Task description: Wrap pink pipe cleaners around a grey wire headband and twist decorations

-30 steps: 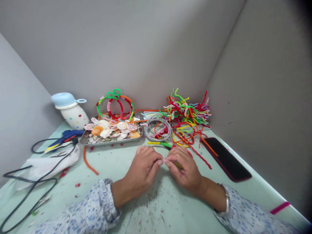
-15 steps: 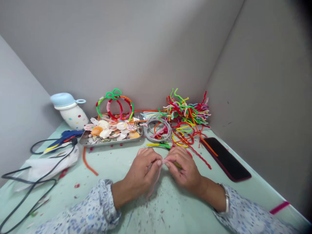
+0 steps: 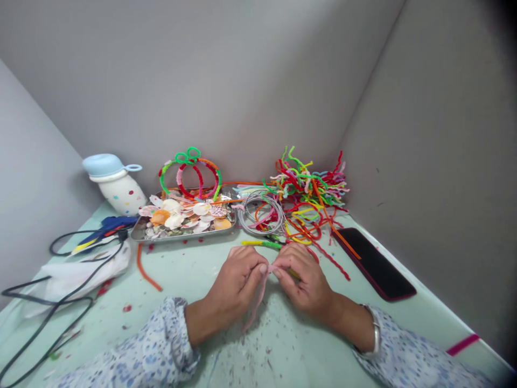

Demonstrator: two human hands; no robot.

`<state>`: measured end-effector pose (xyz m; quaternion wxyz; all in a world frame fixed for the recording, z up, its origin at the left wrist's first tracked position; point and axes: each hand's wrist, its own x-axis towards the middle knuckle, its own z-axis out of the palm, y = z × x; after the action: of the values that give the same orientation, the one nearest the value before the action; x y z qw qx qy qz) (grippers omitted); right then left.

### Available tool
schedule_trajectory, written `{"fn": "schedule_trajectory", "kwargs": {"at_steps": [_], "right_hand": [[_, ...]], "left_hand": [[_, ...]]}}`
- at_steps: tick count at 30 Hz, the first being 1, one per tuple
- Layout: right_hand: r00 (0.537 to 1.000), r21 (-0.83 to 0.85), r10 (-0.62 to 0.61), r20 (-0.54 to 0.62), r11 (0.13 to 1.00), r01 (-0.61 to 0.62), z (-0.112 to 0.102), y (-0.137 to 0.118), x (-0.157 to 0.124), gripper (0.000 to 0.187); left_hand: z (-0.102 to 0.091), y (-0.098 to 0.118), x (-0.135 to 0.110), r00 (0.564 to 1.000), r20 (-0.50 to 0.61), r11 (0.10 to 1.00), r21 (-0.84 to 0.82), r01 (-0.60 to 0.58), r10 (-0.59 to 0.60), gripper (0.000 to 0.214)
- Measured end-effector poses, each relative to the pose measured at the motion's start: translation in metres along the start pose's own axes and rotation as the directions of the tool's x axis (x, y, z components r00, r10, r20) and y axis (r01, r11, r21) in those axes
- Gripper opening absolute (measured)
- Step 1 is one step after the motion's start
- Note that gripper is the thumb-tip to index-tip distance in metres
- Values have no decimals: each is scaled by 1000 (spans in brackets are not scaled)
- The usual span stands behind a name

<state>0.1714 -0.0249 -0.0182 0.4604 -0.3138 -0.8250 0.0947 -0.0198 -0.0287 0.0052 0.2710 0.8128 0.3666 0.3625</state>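
Both hands meet above the middle of the table, fingertips nearly touching. My left hand (image 3: 241,279) pinches a pale pink pipe cleaner (image 3: 256,312) between thumb and forefinger, and its loose tail hangs down beneath the fingers. On the other side my right hand (image 3: 306,280), with a silver bangle at the wrist, pinches the short upper end of the same strand. Just behind the hands lies a yellow and green pipe-cleaner piece (image 3: 262,244), partly covered by my right hand.
A metal tray (image 3: 186,238) of shells stands at the back, with pipe-cleaner rings (image 3: 189,172) over it. Beside it are a wire coil (image 3: 262,215) and a colourful pipe-cleaner heap (image 3: 311,180). A phone (image 3: 375,264) lies right; a bottle (image 3: 117,186) and black cable (image 3: 60,303) are left.
The pink tail below my left hand has swung slightly and shows more clearly. Both hands stay in nearly the same place, still pinching.
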Motion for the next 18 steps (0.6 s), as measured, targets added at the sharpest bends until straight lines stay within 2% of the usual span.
{"fn": "schedule_trajectory", "kwargs": {"at_steps": [18], "right_hand": [[999,26,33,14,999,-33,-1,-2,2,5]], "left_hand": [[1,2,2,1000,-3,999,52,-15,15,21]]}}
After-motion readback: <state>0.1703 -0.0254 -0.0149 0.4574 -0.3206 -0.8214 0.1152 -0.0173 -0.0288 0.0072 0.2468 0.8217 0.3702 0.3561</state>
